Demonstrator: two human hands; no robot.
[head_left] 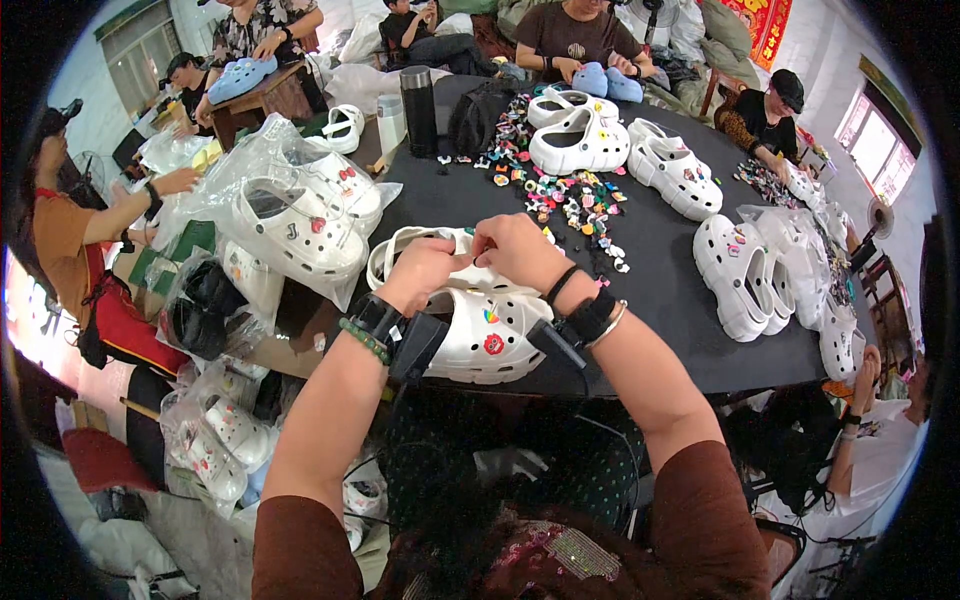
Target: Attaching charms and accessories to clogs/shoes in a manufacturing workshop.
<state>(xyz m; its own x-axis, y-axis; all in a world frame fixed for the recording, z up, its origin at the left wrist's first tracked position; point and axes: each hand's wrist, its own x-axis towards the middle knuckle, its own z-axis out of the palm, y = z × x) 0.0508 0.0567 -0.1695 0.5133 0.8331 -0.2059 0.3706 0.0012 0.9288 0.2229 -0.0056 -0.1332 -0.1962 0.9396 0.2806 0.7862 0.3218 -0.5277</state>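
Note:
A white clog shoe (480, 335) lies at the near edge of the black table (660, 255), with a red flower charm and a small rainbow-coloured charm on its front. My left hand (420, 272) and my right hand (518, 250) rest on the shoe's back part, fingers pinched together near its heel strap (400, 243). What sits between the fingertips is too small to make out. Both wrists wear black bands; the left also has a green bead bracelet.
A heap of small colourful charms (560, 185) lies mid-table. More white clogs (580, 140) (745, 275) stand around it, and bagged clogs (300, 215) pile at the left. A dark flask (418, 110) stands at the back. Several other people sit around the table.

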